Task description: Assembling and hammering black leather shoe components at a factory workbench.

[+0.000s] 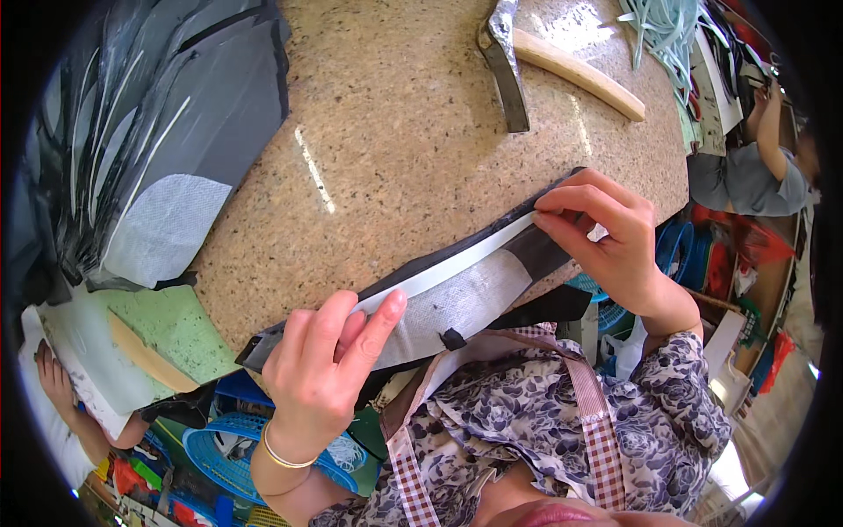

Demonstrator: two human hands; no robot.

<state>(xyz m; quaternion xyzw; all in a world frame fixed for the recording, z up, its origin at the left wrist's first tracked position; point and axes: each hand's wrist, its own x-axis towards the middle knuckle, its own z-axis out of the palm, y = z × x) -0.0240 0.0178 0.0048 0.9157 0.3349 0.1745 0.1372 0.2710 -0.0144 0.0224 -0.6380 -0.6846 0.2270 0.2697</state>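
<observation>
A narrow white strip (448, 269) runs along a long dark sheet-like piece (542, 252) with a pale woven backing patch (470, 299). The piece lies along the near edge of the speckled table. At its left part, my left hand (320, 369) is closed over the strip's near end, its fingers bent and one digit stretched along the strip. My right hand (612, 235) pinches the strip's far right end between thumb and fingertips, at the dark piece's upper edge. The fingers cover both strip ends.
A hammer (575, 72) with a wooden handle lies on the speckled table (395, 132). Stacked dark pieces (206, 132) fill the left side. Pale blue strips (663, 35) are heaped at the far right. Blue baskets (224, 448) stand below, and other people (746, 180) sit at both sides.
</observation>
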